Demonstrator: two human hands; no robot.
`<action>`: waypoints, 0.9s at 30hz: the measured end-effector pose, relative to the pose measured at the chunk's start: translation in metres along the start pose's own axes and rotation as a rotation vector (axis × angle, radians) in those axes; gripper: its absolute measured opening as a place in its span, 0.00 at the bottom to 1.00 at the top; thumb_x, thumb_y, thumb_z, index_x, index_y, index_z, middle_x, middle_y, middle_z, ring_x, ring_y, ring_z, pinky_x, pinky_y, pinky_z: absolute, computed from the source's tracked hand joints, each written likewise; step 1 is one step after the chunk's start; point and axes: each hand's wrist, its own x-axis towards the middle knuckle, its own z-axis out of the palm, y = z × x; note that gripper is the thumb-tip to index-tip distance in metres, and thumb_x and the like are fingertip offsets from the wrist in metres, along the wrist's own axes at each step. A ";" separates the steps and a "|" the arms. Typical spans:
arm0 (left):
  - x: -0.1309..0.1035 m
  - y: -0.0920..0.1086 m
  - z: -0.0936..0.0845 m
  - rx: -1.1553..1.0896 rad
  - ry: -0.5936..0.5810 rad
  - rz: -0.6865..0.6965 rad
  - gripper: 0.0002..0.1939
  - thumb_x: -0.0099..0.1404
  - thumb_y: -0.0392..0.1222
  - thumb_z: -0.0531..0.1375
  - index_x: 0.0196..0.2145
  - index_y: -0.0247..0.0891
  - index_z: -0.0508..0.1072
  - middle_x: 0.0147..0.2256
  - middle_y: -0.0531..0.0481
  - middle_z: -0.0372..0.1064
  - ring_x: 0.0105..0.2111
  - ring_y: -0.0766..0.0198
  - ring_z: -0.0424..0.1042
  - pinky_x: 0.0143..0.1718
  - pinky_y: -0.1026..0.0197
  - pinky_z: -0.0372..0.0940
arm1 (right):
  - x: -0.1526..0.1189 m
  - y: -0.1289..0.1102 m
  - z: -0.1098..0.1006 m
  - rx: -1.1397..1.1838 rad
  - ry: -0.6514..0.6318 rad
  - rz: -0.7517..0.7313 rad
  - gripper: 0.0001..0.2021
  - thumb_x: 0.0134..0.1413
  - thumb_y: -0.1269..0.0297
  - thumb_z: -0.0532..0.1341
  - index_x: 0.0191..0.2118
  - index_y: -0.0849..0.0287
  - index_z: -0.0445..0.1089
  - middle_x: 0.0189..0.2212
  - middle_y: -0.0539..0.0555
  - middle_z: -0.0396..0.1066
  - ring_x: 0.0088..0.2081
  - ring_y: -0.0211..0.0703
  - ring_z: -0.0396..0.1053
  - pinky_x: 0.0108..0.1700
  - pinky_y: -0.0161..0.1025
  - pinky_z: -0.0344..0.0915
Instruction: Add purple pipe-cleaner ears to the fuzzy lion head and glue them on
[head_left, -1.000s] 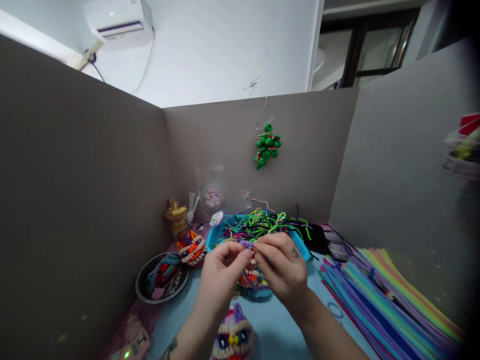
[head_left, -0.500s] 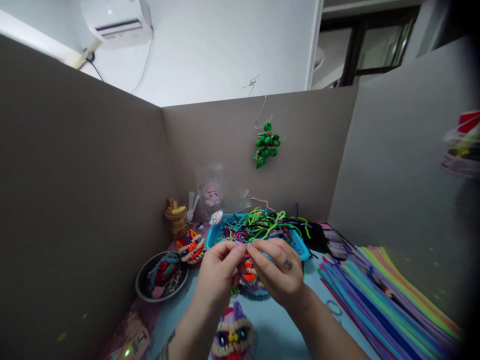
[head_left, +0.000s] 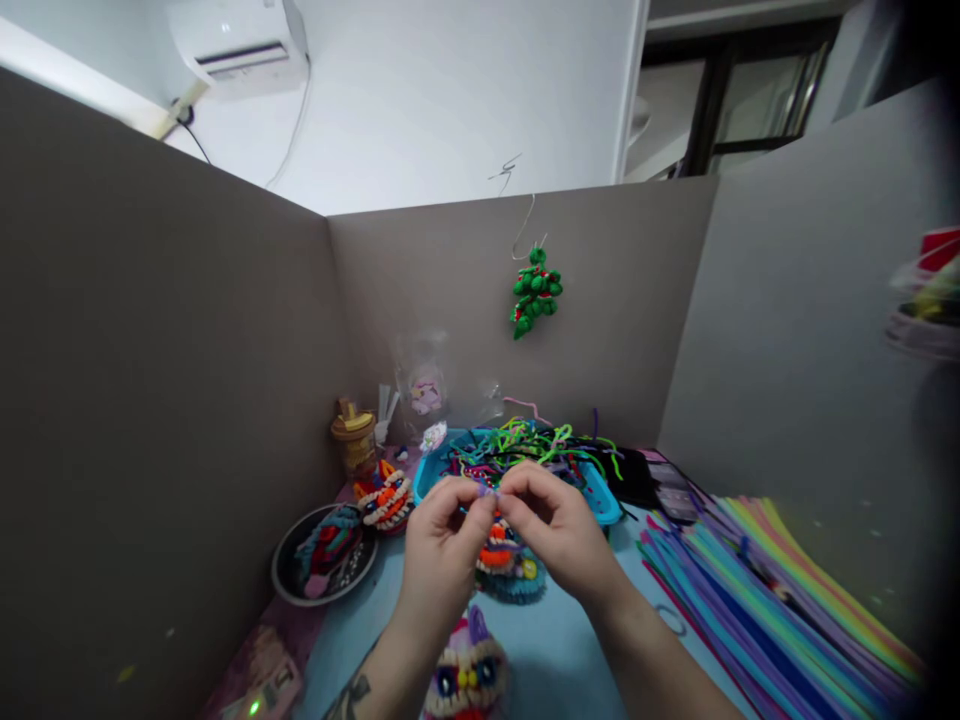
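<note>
My left hand (head_left: pixel 446 535) and my right hand (head_left: pixel 555 530) meet at the fingertips above the middle of the table. Both pinch a short piece of purple pipe cleaner (head_left: pixel 489 491); most of it is hidden by the fingers. Below and behind the hands stands a figure with an orange and cream front (head_left: pixel 501 555), partly covered by them. Closer to me, between my forearms, sits an owl-like pipe-cleaner figure (head_left: pixel 469 675) with blue eyes, a yellow beak and a purple loop on top.
Behind the hands a blue tray (head_left: pixel 424 480) holds tangled pipe-cleaner scraps. Long pipe cleaners (head_left: pixel 780 590) lie in a bundle at right, beside scissors (head_left: pixel 670 620). At left are a metal bowl (head_left: pixel 289 590), a fox-like figure (head_left: pixel 386 500) and a lidded cup (head_left: pixel 354 440). Grey panels (head_left: pixel 600 350) enclose the table.
My right hand has turned and its fingers have curled more at the pinch, showing more of the figure behind. The left hand stays nearly in place, its forearm rolled slightly.
</note>
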 end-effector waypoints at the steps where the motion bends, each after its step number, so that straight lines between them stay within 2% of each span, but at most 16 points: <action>1: 0.000 0.000 0.000 0.001 0.002 -0.003 0.09 0.58 0.40 0.61 0.22 0.36 0.71 0.23 0.54 0.63 0.26 0.67 0.63 0.28 0.67 0.58 | 0.000 0.000 0.000 0.037 0.004 0.027 0.07 0.55 0.65 0.59 0.27 0.58 0.66 0.26 0.49 0.63 0.28 0.38 0.62 0.29 0.34 0.60; 8: 0.001 -0.002 0.006 -0.161 -0.061 -0.228 0.08 0.55 0.44 0.63 0.31 0.36 0.74 0.25 0.51 0.71 0.25 0.65 0.69 0.25 0.65 0.64 | 0.001 0.000 -0.002 0.067 0.099 0.105 0.10 0.54 0.64 0.59 0.24 0.59 0.64 0.24 0.48 0.62 0.27 0.36 0.61 0.28 0.33 0.59; 13: 0.000 -0.003 0.008 -0.119 0.002 -0.244 0.08 0.54 0.43 0.63 0.29 0.35 0.76 0.26 0.49 0.74 0.27 0.63 0.71 0.27 0.64 0.65 | 0.001 0.001 0.000 0.000 0.149 0.066 0.09 0.55 0.65 0.58 0.25 0.59 0.64 0.24 0.48 0.63 0.26 0.36 0.62 0.28 0.33 0.60; 17: -0.001 0.001 0.007 -0.078 0.005 -0.263 0.07 0.54 0.42 0.64 0.26 0.34 0.76 0.24 0.50 0.73 0.25 0.65 0.70 0.27 0.66 0.64 | 0.000 0.002 0.003 -0.168 0.226 -0.104 0.10 0.56 0.69 0.59 0.24 0.58 0.64 0.25 0.50 0.64 0.28 0.38 0.64 0.28 0.34 0.61; 21: 0.001 0.005 0.004 -0.139 -0.051 -0.369 0.10 0.54 0.45 0.64 0.26 0.34 0.74 0.20 0.53 0.69 0.19 0.69 0.64 0.20 0.68 0.60 | -0.002 0.005 0.001 -0.387 0.275 -0.375 0.07 0.58 0.72 0.58 0.29 0.58 0.67 0.28 0.52 0.67 0.32 0.41 0.65 0.34 0.39 0.64; 24: 0.003 0.005 0.003 -0.221 -0.104 -0.454 0.12 0.53 0.47 0.65 0.26 0.33 0.73 0.18 0.54 0.68 0.17 0.71 0.62 0.18 0.69 0.58 | -0.005 0.009 -0.004 -0.542 0.230 -0.560 0.06 0.58 0.75 0.57 0.37 0.58 0.70 0.31 0.55 0.70 0.34 0.44 0.66 0.37 0.42 0.66; 27: 0.004 0.002 0.002 -0.273 -0.124 -0.489 0.14 0.52 0.48 0.66 0.24 0.34 0.71 0.17 0.55 0.66 0.16 0.73 0.60 0.16 0.71 0.55 | -0.008 0.011 -0.008 -0.672 0.149 -0.664 0.08 0.57 0.75 0.57 0.42 0.61 0.70 0.33 0.59 0.71 0.35 0.47 0.65 0.36 0.44 0.67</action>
